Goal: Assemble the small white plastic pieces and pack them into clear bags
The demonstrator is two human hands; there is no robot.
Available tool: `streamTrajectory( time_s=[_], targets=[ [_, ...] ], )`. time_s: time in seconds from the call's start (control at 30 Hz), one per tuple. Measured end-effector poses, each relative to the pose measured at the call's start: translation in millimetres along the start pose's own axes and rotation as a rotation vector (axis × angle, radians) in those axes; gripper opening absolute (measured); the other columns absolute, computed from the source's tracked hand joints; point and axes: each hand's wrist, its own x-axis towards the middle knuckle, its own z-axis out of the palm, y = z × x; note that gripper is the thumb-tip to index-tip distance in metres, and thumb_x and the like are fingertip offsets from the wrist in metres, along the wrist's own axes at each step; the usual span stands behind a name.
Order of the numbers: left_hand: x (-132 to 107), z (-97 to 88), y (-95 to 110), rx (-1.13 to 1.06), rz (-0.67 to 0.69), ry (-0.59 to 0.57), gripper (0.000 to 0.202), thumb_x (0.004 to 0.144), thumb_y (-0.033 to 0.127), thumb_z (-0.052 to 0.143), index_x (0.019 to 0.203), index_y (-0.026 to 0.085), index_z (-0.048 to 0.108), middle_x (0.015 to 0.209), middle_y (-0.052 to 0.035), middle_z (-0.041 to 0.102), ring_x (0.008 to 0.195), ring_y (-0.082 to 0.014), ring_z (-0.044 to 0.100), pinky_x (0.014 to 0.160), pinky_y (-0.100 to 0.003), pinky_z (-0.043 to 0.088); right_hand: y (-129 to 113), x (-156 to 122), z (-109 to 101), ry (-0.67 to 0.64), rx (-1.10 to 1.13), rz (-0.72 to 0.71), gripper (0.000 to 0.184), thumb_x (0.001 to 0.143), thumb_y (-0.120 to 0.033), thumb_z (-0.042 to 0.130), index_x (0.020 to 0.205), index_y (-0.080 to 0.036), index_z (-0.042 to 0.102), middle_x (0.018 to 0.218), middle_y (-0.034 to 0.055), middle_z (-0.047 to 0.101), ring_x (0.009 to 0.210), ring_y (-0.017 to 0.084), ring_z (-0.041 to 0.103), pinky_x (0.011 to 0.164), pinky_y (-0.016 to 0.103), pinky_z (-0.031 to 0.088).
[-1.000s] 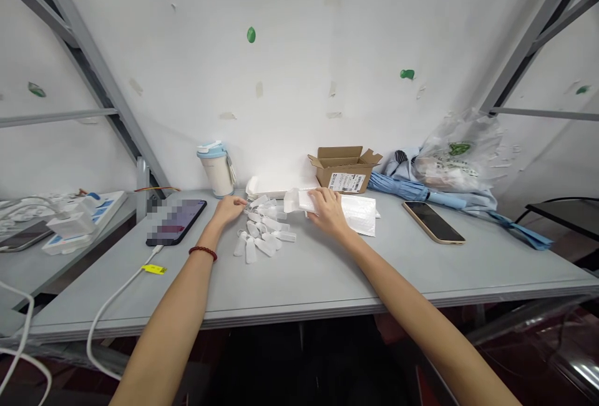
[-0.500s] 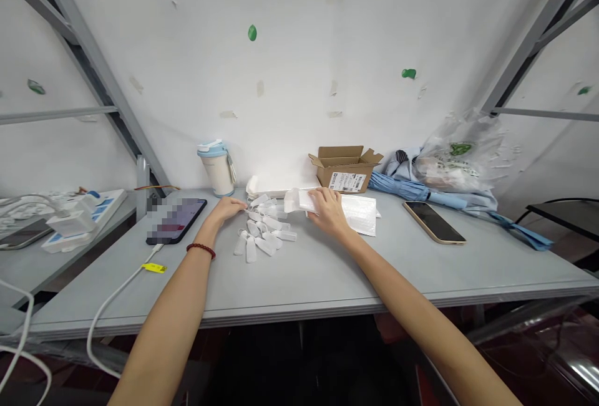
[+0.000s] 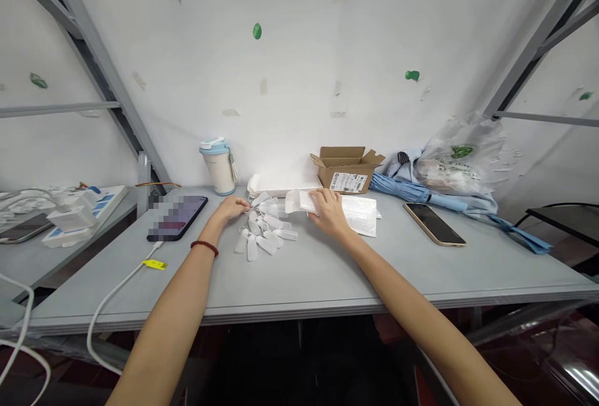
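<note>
A loose pile of small, flat white plastic tags [image 3: 266, 245], some with thin rings, lies in the middle of the grey table. My left hand [image 3: 234, 207], a dark red bead bracelet at its wrist, reaches to the pile's far left edge. Its thumb and fingertips are closed together there; whatever is between them is too small to make out. Right of the pile, my right hand [image 3: 329, 211] grips a white bubble-wrap bag [image 3: 303, 201] whose open end faces the tags. More white bubble bags [image 3: 362, 216] lie flat under and beside that hand, partly hidden by it.
Behind the hands are a white stack of bags [image 3: 281, 185], an open cardboard box [image 3: 349, 178] and a lidded cup [image 3: 219, 169]. Phones lie at left [image 3: 180, 217] and right [image 3: 434, 224], the left one on a white cable. A folded blue umbrella [image 3: 402, 186] rests far right.
The camera view has shifted slightly. My left fingertips have moved a touch and close at the edge of the tag pile. My right hand stays on the bubble bag.
</note>
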Motion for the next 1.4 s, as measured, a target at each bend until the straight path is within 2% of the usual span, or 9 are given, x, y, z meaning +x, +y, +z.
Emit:
streamTrajectory(
  time_s=[0.23,0.4,0.63,0.83,1.0,1.13,1.4],
  targets=[
    [-4.3,-0.3,3.7,-0.003,-0.013,0.009,0.014,0.051,0.03,0.07,0.051,0.02,0.061,0.053,-0.0002,0.06,0.07,-0.0207,0.058,0.068,-0.029,0.045,0.4,-0.6,-0.4,0.025,-0.001,-0.01,0.039,0.074,-0.019,0.054,0.112,-0.018,0.05,0.113,0.0126,0.052,0.105,0.027,0.044,0.091,0.039,0.028],
    [-11.4,-5.2,10.0,-0.116,-0.023,0.087,0.02,0.054,0.034,0.072,0.059,0.017,0.062,0.061,-0.0013,0.062,0.073,-0.0197,0.056,0.067,-0.028,0.043,0.9,-0.5,0.9,0.024,-0.023,-0.009,0.04,0.073,-0.018,0.055,0.113,-0.016,0.05,0.112,0.0128,0.052,0.104,0.027,0.044,0.09,0.039,0.028],
    [-20.5,-6.9,29.6,-0.146,0.154,0.067,0.03,0.06,0.044,0.068,0.068,0.016,0.063,0.068,-0.0021,0.063,0.074,-0.0184,0.055,0.068,-0.026,0.041,0.5,0.5,0.1,0.021,-0.005,0.004,0.04,0.073,-0.018,0.055,0.113,-0.017,0.05,0.114,0.0126,0.052,0.105,0.027,0.043,0.091,0.04,0.028],
    [-38.7,-1.4,54.5,0.004,0.345,-0.044,0.026,0.068,0.042,0.059,0.072,0.017,0.064,0.076,-0.0026,0.064,0.077,-0.0187,0.054,0.072,-0.027,0.041,0.3,0.4,0.2,0.018,-0.01,0.009,0.04,0.073,-0.018,0.054,0.112,-0.017,0.05,0.114,0.013,0.052,0.105,0.027,0.043,0.09,0.039,0.028],
    [-43.3,5.9,56.2,0.116,0.432,-0.135,0.023,0.071,0.039,0.054,0.067,0.018,0.061,0.072,-0.0028,0.063,0.074,-0.0188,0.054,0.072,-0.028,0.042,-0.8,0.3,-0.5,0.016,-0.009,0.01,0.04,0.072,-0.017,0.054,0.112,-0.017,0.049,0.114,0.0129,0.052,0.105,0.027,0.043,0.09,0.039,0.028],
    [-44.1,11.3,57.4,0.184,0.458,-0.12,0.02,0.072,0.036,0.051,0.064,0.019,0.059,0.071,-0.0037,0.063,0.073,-0.0194,0.054,0.071,-0.028,0.041,-1.8,0.1,-0.8,0.016,-0.004,0.002,0.041,0.072,-0.017,0.054,0.113,-0.017,0.05,0.113,0.0128,0.052,0.105,0.027,0.043,0.09,0.039,0.028],
    [-46.5,29.0,60.7,0.179,0.575,-0.113,0.025,0.079,0.035,0.045,0.069,0.017,0.059,0.074,-0.0042,0.063,0.077,-0.0194,0.055,0.072,-0.03,0.041,-6.6,-1.9,2.2,0.066,0.011,-0.079,0.038,0.073,-0.018,0.056,0.111,-0.016,0.051,0.111,0.0134,0.053,0.105,0.026,0.043,0.09,0.039,0.029]
  ],
)
